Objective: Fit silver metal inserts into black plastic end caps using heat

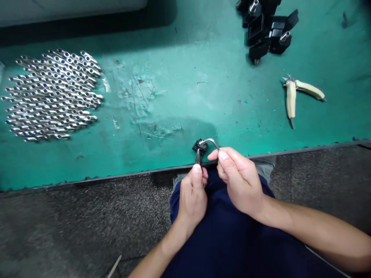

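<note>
Near the front edge of the table, my left hand [194, 191] is closed, thumb uppermost, on a narrow dark pointed piece [198, 158]. Its tip meets a small black part [199, 147] at the table's edge; whether the two are joined I cannot tell. Between thumb and forefinger, my right hand [239, 177] pinches a bent metal rod like a hex key [211, 140]. The far end of this rod reaches into or onto the top of the black part. My right fingers hide the rod's other end.
Many short shiny metal tubes [55, 94] lie bunched on the left of the green table [179, 88]. Several black plastic parts with metal pins [269, 33] are heaped at the back right. Cutting pliers with pale handles [291, 98] lie spread to the right. A pale object [69, 9] stands back left.
</note>
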Demonstrator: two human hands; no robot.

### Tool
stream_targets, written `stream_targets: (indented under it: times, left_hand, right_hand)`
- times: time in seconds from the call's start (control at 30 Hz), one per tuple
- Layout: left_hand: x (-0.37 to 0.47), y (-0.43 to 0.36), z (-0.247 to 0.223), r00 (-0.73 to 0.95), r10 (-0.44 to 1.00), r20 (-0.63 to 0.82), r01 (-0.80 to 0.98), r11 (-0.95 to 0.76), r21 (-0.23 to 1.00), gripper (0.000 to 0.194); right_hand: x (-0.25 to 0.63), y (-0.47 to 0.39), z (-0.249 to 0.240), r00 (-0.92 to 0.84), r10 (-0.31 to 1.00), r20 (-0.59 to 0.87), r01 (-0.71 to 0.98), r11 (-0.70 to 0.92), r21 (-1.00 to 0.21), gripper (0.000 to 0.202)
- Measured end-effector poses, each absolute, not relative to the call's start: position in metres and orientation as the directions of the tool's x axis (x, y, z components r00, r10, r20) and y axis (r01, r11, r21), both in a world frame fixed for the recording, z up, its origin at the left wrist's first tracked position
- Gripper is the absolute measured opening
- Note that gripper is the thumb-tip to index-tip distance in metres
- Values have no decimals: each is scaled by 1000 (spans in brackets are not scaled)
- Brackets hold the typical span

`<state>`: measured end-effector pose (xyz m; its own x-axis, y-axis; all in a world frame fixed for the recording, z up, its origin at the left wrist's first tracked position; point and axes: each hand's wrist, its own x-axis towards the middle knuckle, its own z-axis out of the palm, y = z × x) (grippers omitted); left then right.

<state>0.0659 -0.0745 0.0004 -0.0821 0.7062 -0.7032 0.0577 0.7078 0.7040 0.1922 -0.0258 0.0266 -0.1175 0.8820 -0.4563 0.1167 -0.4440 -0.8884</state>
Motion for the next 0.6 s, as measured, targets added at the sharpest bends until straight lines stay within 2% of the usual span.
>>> stream_targets:
  times: [0.6]
  left_hand:
    - [73,-76,1,-160,677,-718,66,733,677,68]
  right_hand:
    - [184,-36,14,-1,920,-391,210,-382,-900,31]
